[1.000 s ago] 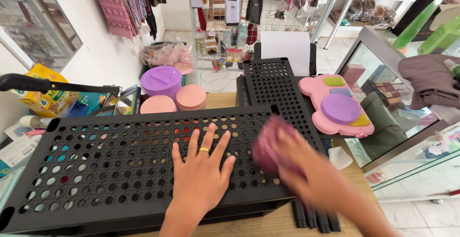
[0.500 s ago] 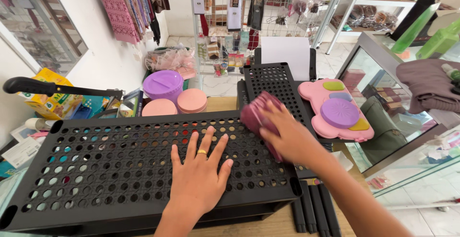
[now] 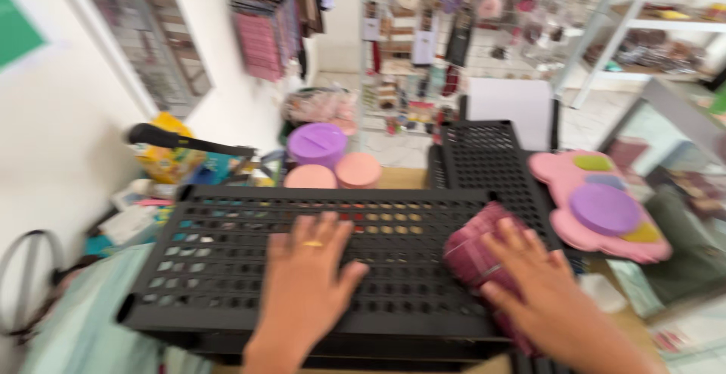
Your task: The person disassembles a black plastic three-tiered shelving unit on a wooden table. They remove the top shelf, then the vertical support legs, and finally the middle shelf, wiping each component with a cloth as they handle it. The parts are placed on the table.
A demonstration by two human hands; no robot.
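Observation:
A black perforated tray (image 3: 227,260) lies flat in front of me, stacked on other black trays. My left hand (image 3: 306,287), with a gold ring on one finger, rests flat and spread on its top near the middle. My right hand (image 3: 541,287) presses a dark red cloth (image 3: 476,249) against the tray's right end, fingers over the cloth. The frame is blurred by motion.
A second black perforated tray (image 3: 488,155) stands behind on the right. A pink flower-shaped palette with a purple lid (image 3: 601,207) lies at the right. A purple tub (image 3: 318,143) and two pink lids (image 3: 355,170) sit behind the tray. Shop racks fill the background.
My right hand has moved the red cloth from the tray's far right corner back toward me along the right end. The left hand stays flat in place. The view has shifted.

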